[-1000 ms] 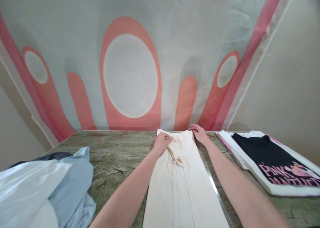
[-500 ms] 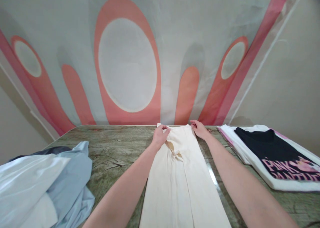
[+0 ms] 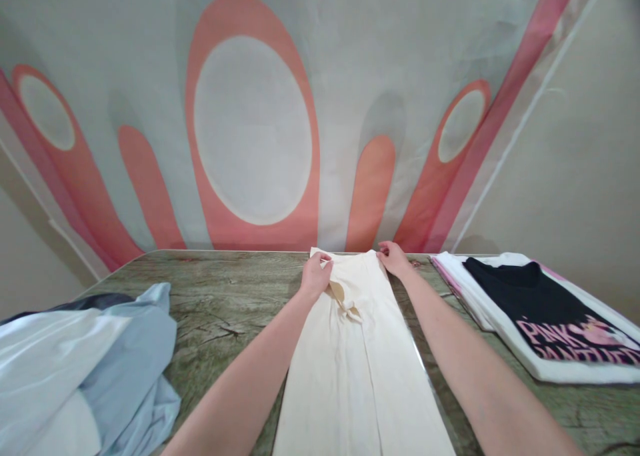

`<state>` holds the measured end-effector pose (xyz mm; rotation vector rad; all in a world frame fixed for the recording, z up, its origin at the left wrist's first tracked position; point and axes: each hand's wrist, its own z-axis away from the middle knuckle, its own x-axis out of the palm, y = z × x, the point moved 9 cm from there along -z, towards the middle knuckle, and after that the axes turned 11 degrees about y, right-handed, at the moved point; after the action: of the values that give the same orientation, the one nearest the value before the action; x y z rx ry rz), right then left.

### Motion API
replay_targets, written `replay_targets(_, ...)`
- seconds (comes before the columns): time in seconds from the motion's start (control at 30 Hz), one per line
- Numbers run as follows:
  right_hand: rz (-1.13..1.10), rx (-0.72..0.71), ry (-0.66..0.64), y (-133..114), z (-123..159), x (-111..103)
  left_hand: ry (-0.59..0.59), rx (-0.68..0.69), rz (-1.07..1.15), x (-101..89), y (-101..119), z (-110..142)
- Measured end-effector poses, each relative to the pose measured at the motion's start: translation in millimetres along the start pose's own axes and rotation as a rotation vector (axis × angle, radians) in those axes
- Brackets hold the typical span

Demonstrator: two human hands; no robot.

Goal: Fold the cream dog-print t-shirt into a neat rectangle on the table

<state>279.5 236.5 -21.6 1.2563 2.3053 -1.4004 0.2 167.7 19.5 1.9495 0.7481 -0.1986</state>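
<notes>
One pale backdrop [image 3: 333,143] printed with five coral shapes, three enclosing pale ovals, rises behind a single wood-grain table [image 3: 240,289]. One cream garment [image 3: 345,389] lies lengthwise at the table's center, its top at the far edge. At left, a loose clothing pile [image 3: 125,363] shows at least three colors: white, light blue and dark. At right sits one folded stack [image 3: 505,323], its exact count unclear; pink lettering [image 3: 560,339] on black reads "PINK" over a partly cut-off line resembling "PANTHER." The left hand [image 3: 316,274] pinches the garment's upper left edge; the right hand [image 3: 393,259] touches the upper right corner, its grip impossible to tell. One tan knotted tie [image 3: 345,303] lies between.
</notes>
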Motion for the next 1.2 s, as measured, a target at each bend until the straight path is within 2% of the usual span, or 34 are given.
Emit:
replay_targets(0.17, -0.028, 0.045, 0.120, 4, 3, -24, -0.025, -0.032, -0.028, -0.9, -1, 1)
replay_targets(0.27, -0.031, 0.058, 0.114, 7, 5, -34, -0.041, -0.100, -0.013, -0.5, -4, 2)
replay_targets(0.43, 0.022, 0.042, 0.024, 4, 9, -31, -0.178, -0.345, 0.252, 9.5, -13, 14)
replay_targets(0.6, 0.089, -0.006, -0.028, -9, 12, -26, -0.326, -0.435, 0.477, 14.5, -4, 22)
replay_targets(0.73, 0.133, -0.032, -0.034, -15, 14, -26, -0.310, -0.432, 0.477, 15.0, -6, 22)
replay_targets(0.93, 0.176, -0.054, -0.040, -21, 19, -22, -0.264, -0.334, 0.410, 17.8, -11, 18)
replay_targets(1.1, 0.200, -0.053, -0.038, -21, 18, -21, -0.221, -0.246, 0.365, 10.8, -5, 9)
replay_targets(1.2, 0.208, -0.044, -0.035, -18, 16, -21, -0.239, -0.229, 0.375, 6.5, 2, 7)
